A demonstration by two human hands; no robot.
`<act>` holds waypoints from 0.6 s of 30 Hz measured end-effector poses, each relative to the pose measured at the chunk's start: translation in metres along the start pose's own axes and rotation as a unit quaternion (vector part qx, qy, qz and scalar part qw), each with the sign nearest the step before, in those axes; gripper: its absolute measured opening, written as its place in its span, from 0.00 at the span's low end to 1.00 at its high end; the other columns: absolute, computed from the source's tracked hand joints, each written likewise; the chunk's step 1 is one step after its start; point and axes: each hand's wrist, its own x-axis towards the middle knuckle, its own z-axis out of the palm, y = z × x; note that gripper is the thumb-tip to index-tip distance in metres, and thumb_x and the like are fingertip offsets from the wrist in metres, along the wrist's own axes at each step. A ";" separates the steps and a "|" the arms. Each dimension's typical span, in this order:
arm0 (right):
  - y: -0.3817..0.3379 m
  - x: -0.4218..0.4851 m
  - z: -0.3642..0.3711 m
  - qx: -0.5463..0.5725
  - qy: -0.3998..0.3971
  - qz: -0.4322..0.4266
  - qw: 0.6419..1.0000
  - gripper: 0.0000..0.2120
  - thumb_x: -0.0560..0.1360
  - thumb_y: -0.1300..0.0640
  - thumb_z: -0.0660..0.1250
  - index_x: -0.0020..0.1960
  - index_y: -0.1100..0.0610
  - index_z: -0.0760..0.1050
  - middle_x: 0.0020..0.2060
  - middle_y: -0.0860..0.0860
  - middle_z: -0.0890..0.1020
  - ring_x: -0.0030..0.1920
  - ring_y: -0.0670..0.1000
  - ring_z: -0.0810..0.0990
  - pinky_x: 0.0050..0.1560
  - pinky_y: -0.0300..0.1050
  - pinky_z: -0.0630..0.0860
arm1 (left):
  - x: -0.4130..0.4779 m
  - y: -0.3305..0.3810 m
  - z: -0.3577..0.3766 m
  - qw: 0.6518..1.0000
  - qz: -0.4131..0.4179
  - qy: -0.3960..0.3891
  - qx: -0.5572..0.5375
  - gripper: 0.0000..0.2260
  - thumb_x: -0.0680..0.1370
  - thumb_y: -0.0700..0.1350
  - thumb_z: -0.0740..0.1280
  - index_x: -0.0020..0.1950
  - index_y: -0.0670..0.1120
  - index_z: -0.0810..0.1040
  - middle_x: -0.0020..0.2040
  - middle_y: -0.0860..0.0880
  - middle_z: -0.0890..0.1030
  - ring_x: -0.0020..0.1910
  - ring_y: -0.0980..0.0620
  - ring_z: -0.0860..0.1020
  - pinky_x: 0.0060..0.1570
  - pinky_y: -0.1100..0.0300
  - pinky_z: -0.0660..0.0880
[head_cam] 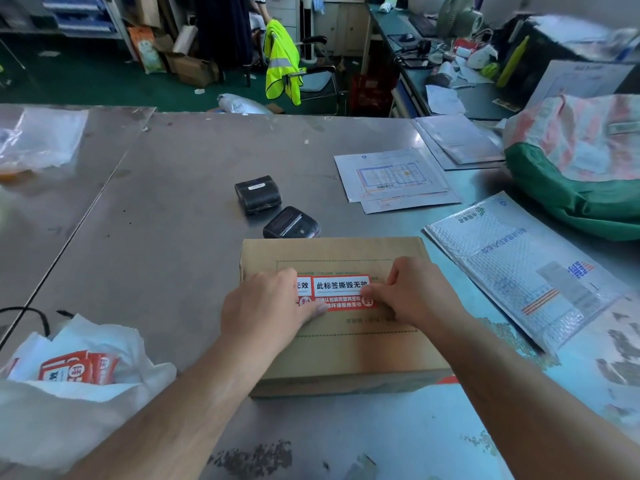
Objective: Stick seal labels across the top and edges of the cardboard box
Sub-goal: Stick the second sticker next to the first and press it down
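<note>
My left hand point(263, 306) presses the seal label point(341, 289) flat onto the cardboard box point(346, 355). My right hand point(412, 292) curls its fingers point(394, 277) at the label's end, grip unclear. I'd smooth outward, avoiding wrinkles.

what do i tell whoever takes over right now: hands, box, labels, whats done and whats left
Left hand: lies flat on the cardboard box, thumb pressing the left part of the seal label.
Right hand: fingers curled at the label's right end; cannot tell whether it presses or pinches.
Seal label: lies across the middle of the box top.
Spare labels: in the white bag, left of the box.
Done: one label is on the top.
Left: smooth it down, then probably seal the edges.
</note>
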 end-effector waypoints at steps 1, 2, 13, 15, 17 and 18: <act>0.000 0.000 0.002 0.005 0.017 0.006 1.000 0.19 0.72 0.42 0.74 0.39 0.57 0.74 0.32 0.52 0.81 0.31 0.53 0.80 0.36 0.46 0.77 | -0.004 -0.001 0.001 1.000 0.002 0.004 -0.002 0.23 0.70 0.69 0.65 0.39 0.50 0.68 0.37 0.53 0.76 0.39 0.48 0.76 0.31 0.57 0.67; -0.001 -0.001 0.004 0.006 0.033 0.008 0.999 0.19 0.73 0.42 0.72 0.40 0.58 0.74 0.32 0.53 0.81 0.33 0.54 0.81 0.37 0.47 0.77 | -0.008 -0.001 0.003 1.000 0.005 0.010 -0.005 0.22 0.71 0.69 0.64 0.40 0.50 0.68 0.37 0.53 0.76 0.39 0.48 0.76 0.32 0.57 0.68; 0.030 -0.046 -0.016 0.117 0.066 0.031 0.990 0.24 0.75 0.36 0.65 0.36 0.57 0.74 0.26 0.52 0.82 0.30 0.50 0.80 0.33 0.45 0.72 | -0.029 0.008 0.010 0.984 0.057 0.116 -0.119 0.14 0.75 0.62 0.65 0.40 0.52 0.69 0.26 0.56 0.69 0.30 0.53 0.70 0.26 0.59 0.62; 0.048 -0.055 -0.022 0.146 0.081 0.042 0.985 0.25 0.75 0.37 0.65 0.35 0.58 0.76 0.27 0.53 0.82 0.30 0.51 0.80 0.38 0.48 0.76 | -0.033 0.020 0.009 0.983 0.072 0.105 -0.134 0.13 0.74 0.63 0.65 0.44 0.54 0.71 0.27 0.56 0.71 0.30 0.53 0.71 0.25 0.62 0.61; 0.067 -0.062 -0.026 0.178 0.101 0.060 0.977 0.25 0.76 0.38 0.66 0.36 0.60 0.76 0.26 0.55 0.82 0.26 0.50 0.79 0.39 0.50 0.77 | -0.034 0.034 0.011 0.974 0.112 0.113 -0.159 0.12 0.74 0.61 0.66 0.44 0.53 0.74 0.26 0.57 0.70 0.29 0.52 0.74 0.24 0.62 0.60; 0.077 -0.064 -0.028 0.195 0.107 0.070 0.972 0.25 0.76 0.39 0.66 0.37 0.61 0.76 0.25 0.54 0.81 0.23 0.49 0.78 0.38 0.50 0.76 | -0.034 0.040 0.013 0.969 0.133 0.121 -0.168 0.11 0.75 0.60 0.67 0.43 0.53 0.75 0.25 0.59 0.68 0.29 0.52 0.76 0.24 0.62 0.60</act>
